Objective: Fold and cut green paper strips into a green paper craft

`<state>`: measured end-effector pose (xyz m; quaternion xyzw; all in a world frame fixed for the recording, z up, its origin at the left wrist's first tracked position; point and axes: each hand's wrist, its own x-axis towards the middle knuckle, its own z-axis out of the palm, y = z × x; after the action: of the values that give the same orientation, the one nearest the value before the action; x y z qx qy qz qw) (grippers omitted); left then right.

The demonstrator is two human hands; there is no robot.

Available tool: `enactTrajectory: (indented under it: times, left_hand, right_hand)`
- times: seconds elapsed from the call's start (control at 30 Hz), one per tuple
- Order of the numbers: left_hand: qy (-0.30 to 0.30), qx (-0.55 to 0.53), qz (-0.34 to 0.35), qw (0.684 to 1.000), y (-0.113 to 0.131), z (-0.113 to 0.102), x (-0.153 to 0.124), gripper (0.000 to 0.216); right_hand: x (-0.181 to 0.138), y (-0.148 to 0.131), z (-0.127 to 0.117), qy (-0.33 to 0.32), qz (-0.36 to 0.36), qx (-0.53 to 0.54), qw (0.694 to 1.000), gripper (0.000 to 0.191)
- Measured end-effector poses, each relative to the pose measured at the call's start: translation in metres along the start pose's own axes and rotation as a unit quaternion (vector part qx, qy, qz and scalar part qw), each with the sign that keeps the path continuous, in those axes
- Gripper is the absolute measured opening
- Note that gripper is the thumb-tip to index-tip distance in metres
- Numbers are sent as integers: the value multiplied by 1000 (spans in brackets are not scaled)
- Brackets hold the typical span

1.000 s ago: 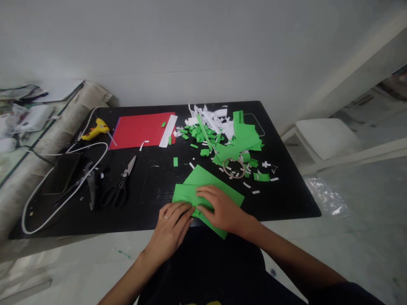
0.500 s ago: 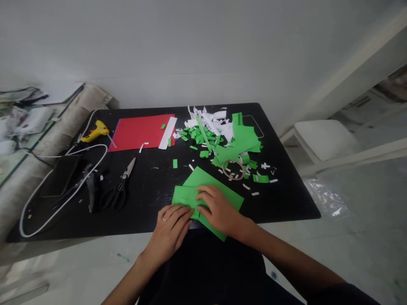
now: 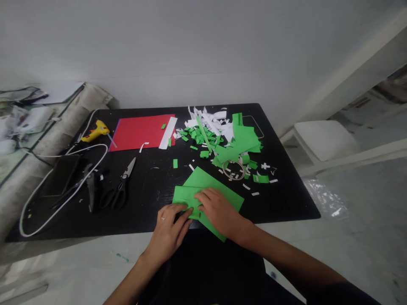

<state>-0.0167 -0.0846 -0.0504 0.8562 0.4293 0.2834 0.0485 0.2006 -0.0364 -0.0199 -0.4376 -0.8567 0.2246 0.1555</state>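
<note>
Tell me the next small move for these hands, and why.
I'd probably press along the near edge of the smaller green paper with the left hand, while the right hand steadies it. The left fingers lie by that edge, the right ones a little farther up, and the paper overlaps a larger green sheet, so it could slip.

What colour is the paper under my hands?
The paper is green, best seen in the head view.

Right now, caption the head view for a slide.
Left hand and right hand on green paper, with black-handled scissors and a red sheet on the black table.
</note>
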Motion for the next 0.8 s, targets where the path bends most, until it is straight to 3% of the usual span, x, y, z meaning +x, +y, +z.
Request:
enactTrajectory:
  times: [0.23, 0.5, 0.8]
  left_hand:
    - [4, 16, 5, 1000, 1, 0, 2, 28]
    - [23, 23, -15, 999, 4, 2, 5, 24]
    - [41, 26, -27, 998, 4, 4, 7, 25]
  right_hand:
    - [-2, -2, 5, -10, 19, -9, 1000, 18]
    - [-2, -3, -1, -36, -42, -91, 994, 25]
    - [-6, -3, -1, -17, -55, -83, 995, 33]
